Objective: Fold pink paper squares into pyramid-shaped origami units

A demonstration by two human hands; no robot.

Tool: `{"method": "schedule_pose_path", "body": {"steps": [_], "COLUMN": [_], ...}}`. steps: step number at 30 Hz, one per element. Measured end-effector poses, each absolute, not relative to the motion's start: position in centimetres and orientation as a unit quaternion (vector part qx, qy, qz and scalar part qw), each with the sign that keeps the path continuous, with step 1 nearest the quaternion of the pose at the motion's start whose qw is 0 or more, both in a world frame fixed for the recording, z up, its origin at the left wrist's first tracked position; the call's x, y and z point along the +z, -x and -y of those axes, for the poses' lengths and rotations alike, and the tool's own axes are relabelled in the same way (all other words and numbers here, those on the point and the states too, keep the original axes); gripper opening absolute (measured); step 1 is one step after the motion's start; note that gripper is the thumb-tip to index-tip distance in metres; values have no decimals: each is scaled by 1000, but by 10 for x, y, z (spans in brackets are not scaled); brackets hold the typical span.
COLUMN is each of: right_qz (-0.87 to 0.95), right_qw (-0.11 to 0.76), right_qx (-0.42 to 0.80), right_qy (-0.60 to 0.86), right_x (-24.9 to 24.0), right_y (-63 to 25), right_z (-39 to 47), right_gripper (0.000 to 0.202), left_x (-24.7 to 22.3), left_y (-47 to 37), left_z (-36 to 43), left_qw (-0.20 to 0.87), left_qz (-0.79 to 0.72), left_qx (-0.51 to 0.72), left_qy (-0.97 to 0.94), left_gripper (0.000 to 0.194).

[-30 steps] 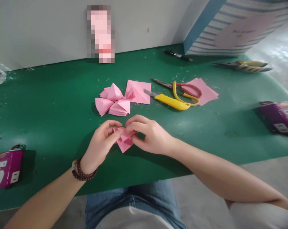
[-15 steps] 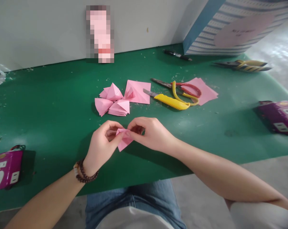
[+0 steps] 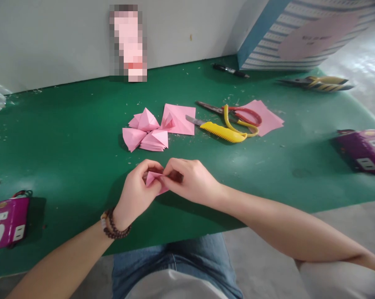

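Both hands pinch one small piece of folded pink paper (image 3: 152, 177) just above the green table. My left hand (image 3: 140, 189) is closed on its left side, and my right hand (image 3: 190, 179) grips its right edge between thumb and forefinger. Much of the paper is hidden by the fingers. Beyond my hands lies a group of folded pink paper pieces (image 3: 146, 120). Touching them on the right is a creased pink square (image 3: 184, 116). A yellow utility knife (image 3: 223, 132) rests with its blade tip over that square.
Red-and-yellow-handled scissors (image 3: 210, 107) lie partly over more pink sheets (image 3: 265, 118). A black pen (image 3: 231, 71) and pliers (image 3: 318, 84) lie farther back. Purple power strips stand at left (image 3: 10, 220) and right (image 3: 364, 149). A striped box (image 3: 277, 41) stands at the back right.
The folded paper has tilted and is now more covered by my fingers. My right hand has shifted slightly left and nearer to me, and my left hand has turned in a little.
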State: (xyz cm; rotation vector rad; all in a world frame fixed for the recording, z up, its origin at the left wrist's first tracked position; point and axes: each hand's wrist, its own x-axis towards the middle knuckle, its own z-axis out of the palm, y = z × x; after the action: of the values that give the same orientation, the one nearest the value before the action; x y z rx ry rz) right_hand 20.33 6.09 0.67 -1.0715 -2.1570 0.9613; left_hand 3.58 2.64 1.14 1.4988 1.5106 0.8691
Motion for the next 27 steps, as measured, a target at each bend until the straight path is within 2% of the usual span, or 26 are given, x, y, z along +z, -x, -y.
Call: {"method": "schedule_pose_path", "body": {"steps": [6, 12, 20, 27], "right_qz": [784, 791, 787, 716], "right_qw": [290, 292, 305, 316], "right_qx": [366, 373, 404, 441], "right_qy": [409, 387, 353, 439], "right_x": [7, 5, 4, 6], "right_y": [-205, -204, -203, -210], "right_z": [-61, -58, -58, -73], "right_gripper": [10, 11, 10, 2], "left_x": [9, 7, 8, 10], "left_y": [-35, -34, -32, -36], "left_z": [-27, -29, -30, -29], "left_qw": [449, 533, 468, 612], "left_qz": [-598, -579, -604, -543], "left_qx": [347, 370, 361, 391], "left_qy": [-566, -494, -534, -422], "left_gripper": [19, 14, 12, 21]}}
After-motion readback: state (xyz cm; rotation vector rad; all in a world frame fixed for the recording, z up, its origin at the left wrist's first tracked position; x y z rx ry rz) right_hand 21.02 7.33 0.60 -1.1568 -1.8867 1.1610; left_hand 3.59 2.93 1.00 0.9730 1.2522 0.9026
